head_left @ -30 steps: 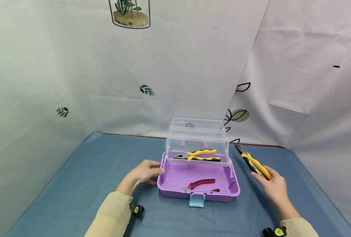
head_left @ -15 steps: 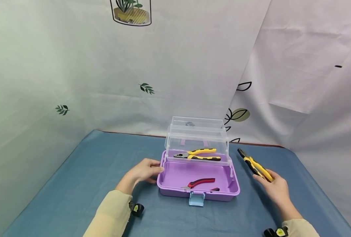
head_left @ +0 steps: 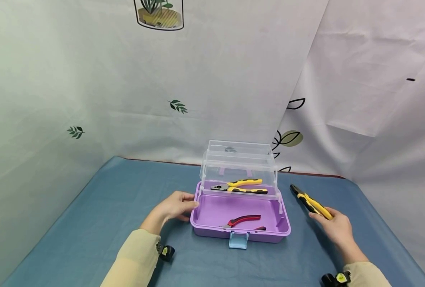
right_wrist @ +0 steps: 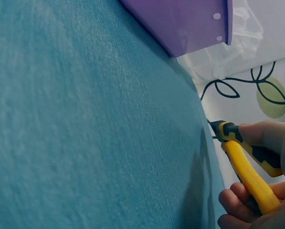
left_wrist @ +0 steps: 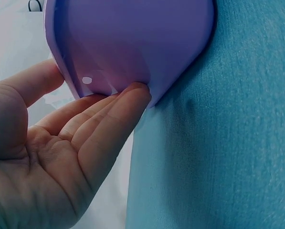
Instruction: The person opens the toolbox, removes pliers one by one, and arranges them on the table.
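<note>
A purple toolbox (head_left: 218, 207) stands on the table with its clear lid (head_left: 239, 159) raised. My left hand (head_left: 174, 205) holds its left side, thumb at the rim and fingers against the outer wall (left_wrist: 132, 43). To the right of the box, my right hand (head_left: 336, 227) grips yellow-and-black pliers (head_left: 311, 203) by the handles, jaws pointing away to the upper left. In the right wrist view the handles (right_wrist: 249, 176) lie between thumb and fingers. Another pair of yellow-and-black pliers (head_left: 246, 182) shows at the back of the box. Red-and-black pliers (head_left: 244, 219) lie near its front, partly hidden by the front wall.
A light blue latch (head_left: 238, 240) hangs down at the toolbox front. Blue cloth (head_left: 126, 191) covers the table, whose back edge runs just behind the box. Pale printed fabric (head_left: 216, 79) hangs behind and along the sides.
My right hand has moved slightly to the right, and the pliers in it are a little lower and farther from the toolbox. The left hand and the toolbox stay in place.
</note>
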Demonstrator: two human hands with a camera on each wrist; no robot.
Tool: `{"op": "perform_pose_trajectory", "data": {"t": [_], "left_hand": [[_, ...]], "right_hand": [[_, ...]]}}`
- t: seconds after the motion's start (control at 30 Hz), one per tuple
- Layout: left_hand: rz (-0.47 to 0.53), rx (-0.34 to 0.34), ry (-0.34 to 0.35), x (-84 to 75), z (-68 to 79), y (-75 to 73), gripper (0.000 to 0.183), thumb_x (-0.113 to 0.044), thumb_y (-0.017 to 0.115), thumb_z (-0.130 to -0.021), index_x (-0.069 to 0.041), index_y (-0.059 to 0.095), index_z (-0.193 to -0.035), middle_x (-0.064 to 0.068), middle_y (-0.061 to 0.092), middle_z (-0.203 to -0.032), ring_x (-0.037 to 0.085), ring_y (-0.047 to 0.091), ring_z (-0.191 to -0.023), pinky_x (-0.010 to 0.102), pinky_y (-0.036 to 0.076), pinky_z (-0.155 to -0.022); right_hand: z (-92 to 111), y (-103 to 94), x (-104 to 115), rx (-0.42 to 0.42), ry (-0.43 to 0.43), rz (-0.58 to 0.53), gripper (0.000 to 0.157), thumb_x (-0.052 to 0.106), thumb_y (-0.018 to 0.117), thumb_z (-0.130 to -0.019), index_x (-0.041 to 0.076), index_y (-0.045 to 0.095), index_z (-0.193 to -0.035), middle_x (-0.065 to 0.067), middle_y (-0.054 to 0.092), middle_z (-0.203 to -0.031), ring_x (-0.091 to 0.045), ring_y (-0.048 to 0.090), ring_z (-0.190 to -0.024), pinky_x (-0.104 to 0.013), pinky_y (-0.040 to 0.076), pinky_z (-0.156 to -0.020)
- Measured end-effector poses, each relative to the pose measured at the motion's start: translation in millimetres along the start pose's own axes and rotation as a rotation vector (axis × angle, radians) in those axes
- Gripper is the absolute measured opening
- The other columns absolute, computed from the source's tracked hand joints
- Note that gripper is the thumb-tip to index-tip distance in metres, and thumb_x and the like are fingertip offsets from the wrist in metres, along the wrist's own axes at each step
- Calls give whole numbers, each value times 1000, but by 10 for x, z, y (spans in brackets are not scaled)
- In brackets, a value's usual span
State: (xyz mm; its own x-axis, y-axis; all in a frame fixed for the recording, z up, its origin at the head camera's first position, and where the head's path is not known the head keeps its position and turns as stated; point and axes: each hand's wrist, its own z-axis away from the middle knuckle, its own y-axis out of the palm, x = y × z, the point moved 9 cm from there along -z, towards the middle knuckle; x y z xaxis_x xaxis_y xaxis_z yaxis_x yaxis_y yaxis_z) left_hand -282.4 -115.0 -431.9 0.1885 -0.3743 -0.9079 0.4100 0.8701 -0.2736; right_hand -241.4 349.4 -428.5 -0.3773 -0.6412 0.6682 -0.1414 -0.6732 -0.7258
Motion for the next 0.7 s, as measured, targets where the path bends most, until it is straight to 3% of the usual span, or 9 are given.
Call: {"op": "perform_pose_trajectory", "data": {"t": [0.1,0.33,0.7], "left_hand": [[-3,-4,-2,0,2,-3,47,-18,60,-92,4,50,-133,21,65,-116,24,66,-98,40,59,-72],[-5,-11,0,9,-7,-6,47,-18,59,-92,5,50,-133,22,65,-116,24,66,-98,40,59,-72],[-8,-5,5,-3,0,8,47,-17,59,-92,6,50,-133,23,64,-118,27,66,-101,40,59,-71]], "right_hand": [[-8,-3,-5,21,8,20,91,53,65,-82,-14,36,-137,-34,40,-133,-35,46,-102,-31,45,-68],[-29,1,4,52,25,53,96,57,65,-80,-15,36,-136,-36,40,-132,-37,46,-102,-39,47,-73],[-78,29,69,105,-53,265,91,55,68,-77,-19,45,-125,-33,56,-110,-28,53,-80,-32,45,-61]]}}
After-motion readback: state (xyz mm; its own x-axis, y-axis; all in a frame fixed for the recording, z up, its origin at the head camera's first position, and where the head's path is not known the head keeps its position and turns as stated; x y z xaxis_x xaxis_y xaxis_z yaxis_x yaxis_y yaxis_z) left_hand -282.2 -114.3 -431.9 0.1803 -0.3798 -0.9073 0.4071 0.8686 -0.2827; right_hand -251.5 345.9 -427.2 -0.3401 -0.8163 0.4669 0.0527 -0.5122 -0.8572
